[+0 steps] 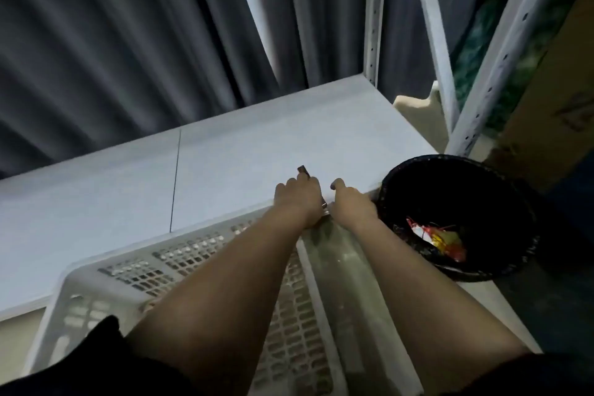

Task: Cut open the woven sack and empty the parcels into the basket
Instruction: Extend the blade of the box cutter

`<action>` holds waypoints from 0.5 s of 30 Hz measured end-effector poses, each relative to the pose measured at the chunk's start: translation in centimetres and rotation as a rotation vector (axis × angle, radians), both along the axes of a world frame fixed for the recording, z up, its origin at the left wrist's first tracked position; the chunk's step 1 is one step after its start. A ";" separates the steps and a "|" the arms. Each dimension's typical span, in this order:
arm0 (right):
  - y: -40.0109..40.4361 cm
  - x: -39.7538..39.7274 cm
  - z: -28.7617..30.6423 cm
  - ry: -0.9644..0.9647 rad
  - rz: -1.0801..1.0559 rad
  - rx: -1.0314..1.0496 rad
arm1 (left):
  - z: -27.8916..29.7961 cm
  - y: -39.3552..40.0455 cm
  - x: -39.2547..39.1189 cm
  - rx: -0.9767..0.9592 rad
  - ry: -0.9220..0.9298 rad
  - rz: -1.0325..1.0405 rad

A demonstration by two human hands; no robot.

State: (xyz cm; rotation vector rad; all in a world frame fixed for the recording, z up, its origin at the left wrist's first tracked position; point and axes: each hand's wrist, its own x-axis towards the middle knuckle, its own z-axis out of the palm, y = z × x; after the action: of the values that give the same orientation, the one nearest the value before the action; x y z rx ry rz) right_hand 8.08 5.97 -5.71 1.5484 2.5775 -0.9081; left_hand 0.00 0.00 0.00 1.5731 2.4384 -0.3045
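Observation:
My left hand [297, 197] grips a small cutter [302, 169] over the front edge of the white shelf [225, 164]. The cutter's dark end sticks out past the fingers, and a metal bit shows by the wrist. My right hand [352, 204] lies close beside the left hand with its fingers curled at the shelf edge; whether it holds the cutter's lower end is hidden. The white perforated plastic basket [180, 254] stands below my forearms against the shelf front. No woven sack or parcels are in view.
A black round bin [501, 189] with red and yellow wrappers inside stands right of my right hand. Grey curtains hang behind the shelf. White perforated rack posts [373, 25] rise at the back right, with a cardboard box [553, 99] beyond them.

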 end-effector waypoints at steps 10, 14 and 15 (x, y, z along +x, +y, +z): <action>0.2 -3.6 -7.0 0.195 -0.222 -0.157 | -5.3 0.3 -2.0 -0.054 0.072 -0.095; 0.3 -4.0 -7.7 0.209 -0.302 -0.121 | -5.7 0.0 -2.1 -0.064 0.076 -0.122; 0.3 -4.0 -7.7 0.215 -0.320 -0.107 | -5.7 0.0 -2.1 -0.059 0.068 -0.124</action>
State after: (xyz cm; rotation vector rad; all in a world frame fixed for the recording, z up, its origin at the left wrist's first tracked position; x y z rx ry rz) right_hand 4.03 6.32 -13.44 1.9673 2.3983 -1.2811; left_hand -2.10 -0.04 -5.75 1.7182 2.3625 -0.4533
